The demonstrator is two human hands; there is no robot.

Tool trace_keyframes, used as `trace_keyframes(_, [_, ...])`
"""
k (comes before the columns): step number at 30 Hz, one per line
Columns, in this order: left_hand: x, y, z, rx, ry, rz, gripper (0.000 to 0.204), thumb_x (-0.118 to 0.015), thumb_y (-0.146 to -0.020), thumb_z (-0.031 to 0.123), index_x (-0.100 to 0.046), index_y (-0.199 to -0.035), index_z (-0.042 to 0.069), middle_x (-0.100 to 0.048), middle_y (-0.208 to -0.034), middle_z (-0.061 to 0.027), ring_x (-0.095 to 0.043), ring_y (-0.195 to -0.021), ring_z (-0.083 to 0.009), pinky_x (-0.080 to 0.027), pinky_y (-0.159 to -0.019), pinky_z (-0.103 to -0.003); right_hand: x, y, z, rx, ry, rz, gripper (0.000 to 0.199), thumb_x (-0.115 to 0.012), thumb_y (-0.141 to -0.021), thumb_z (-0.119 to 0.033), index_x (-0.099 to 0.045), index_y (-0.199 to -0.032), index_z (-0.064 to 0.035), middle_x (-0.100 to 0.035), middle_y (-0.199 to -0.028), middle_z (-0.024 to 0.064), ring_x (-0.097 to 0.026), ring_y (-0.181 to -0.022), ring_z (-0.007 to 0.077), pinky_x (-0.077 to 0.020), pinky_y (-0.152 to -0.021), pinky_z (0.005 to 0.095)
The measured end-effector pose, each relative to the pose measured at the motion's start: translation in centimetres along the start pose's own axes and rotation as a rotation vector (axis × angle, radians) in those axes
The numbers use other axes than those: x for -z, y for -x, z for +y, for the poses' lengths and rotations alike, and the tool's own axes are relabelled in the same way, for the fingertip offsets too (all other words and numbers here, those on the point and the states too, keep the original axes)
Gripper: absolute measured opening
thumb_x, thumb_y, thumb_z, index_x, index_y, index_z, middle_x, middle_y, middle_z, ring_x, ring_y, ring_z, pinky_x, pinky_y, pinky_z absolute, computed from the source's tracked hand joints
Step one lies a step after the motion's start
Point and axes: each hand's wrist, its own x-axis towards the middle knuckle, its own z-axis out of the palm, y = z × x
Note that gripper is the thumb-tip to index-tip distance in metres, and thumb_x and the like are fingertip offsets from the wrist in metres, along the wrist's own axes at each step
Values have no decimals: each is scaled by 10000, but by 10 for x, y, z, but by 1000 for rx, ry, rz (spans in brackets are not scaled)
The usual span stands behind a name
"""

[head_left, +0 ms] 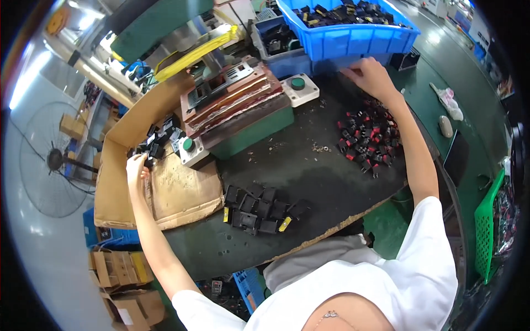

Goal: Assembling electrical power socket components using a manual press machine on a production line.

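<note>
My left hand (136, 170) has its fingers bent at the black parts (157, 149) lying inside the cardboard tray (182, 190), left of the press (254, 131); whether it grasps one I cannot tell. My right hand (371, 78) is at the far side of the counter (314, 190), fingers curled just beside the blue crate (361, 45), and its grip likewise cannot be determined. Noted on the counter: a heap of black-and-red pieces (369, 135) near my right forearm, and a cluster of black housings (251, 209) at the near side.
</note>
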Motion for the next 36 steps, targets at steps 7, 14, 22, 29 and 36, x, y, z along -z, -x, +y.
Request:
trace_keyframes(7, [10, 17, 14, -26, -72, -188, 387, -485, -889, 279, -458, -1266, 199, -549, -663, -72, -522, -455, -121, -447, -405, -235, 0, 2, 4, 97, -137, -93, 165, -643, -758, -147, -652, -809, 10, -641, -730, 153, -628, -659, 282, -490, -619, 326])
trace_keyframes(14, [-3, 50, 34, -225, -120, -277, 260, -483, -907, 320, -523, -1069, 121, -515, -750, -17, -448, -600, -88, -417, -513, -226, -32, 15, -26, 59, -297, -340, 178, -628, -713, -45, -645, -885, -2, -636, -874, 147, -605, -833, 278, -478, -734, 340])
trace_keyframes(22, [-7, 21, 1, -571, -278, 67, 250, -660, -785, 204, -559, -773, -24, -586, -668, -96, -553, -631, -148, -455, -624, -280, -27, 19, -43, 145, -289, -388, 248, -673, -687, -84, -618, -914, 0, -611, -901, 185, -574, -885, 336, -456, -769, 406])
trace_keyframes(29, [-7, 56, 19, -551, -133, 155, 475, -833, -556, 189, -593, -898, -36, -615, -790, -95, -576, -715, -144, -478, -653, -272, -4, 21, -48, 13, -312, -450, 295, -728, -675, -137, -625, -903, 18, -623, -814, 152, -614, -774, 270, -487, -694, 345])
trace_keyframes(36, [-19, 56, 14, -436, -284, 251, 560, -776, -592, 353, -607, -990, -3, -623, -905, -155, -596, -834, -241, -478, -735, -333, -16, 20, -31, 208, -351, -540, 291, -666, -695, 8, -591, -976, 18, -583, -962, 112, -576, -848, 226, -484, -743, 338])
